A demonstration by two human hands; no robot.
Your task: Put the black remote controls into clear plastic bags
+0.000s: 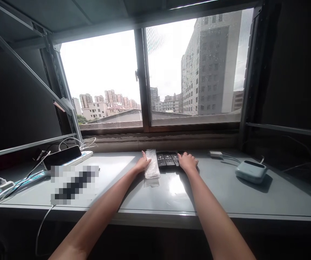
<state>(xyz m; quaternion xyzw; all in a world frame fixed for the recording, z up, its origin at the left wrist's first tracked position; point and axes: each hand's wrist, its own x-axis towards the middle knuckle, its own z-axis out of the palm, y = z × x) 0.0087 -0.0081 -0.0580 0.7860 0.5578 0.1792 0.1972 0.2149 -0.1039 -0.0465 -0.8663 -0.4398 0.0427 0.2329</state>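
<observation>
Several black remote controls (169, 159) lie side by side in a row on the grey desk, near the window sill. At the left end of the row is a flat, long packet in crinkled clear plastic (152, 166); what is inside cannot be made out. My left hand (143, 163) grips the packet's left edge, thumb pointing up and fingers bent onto it. My right hand (188, 161) is closed over the right end of the row, covering much of the rightmost remote. Its fingertips are partly hidden.
A pale blue box-shaped device (251, 171) with a cable sits at the right, near a white adapter (215, 154). On the left are a power strip (83, 158), a dark phone-like slab (62, 157), loose cables and a blurred-out item (75, 185). Metal shelf posts (67, 94) frame the window.
</observation>
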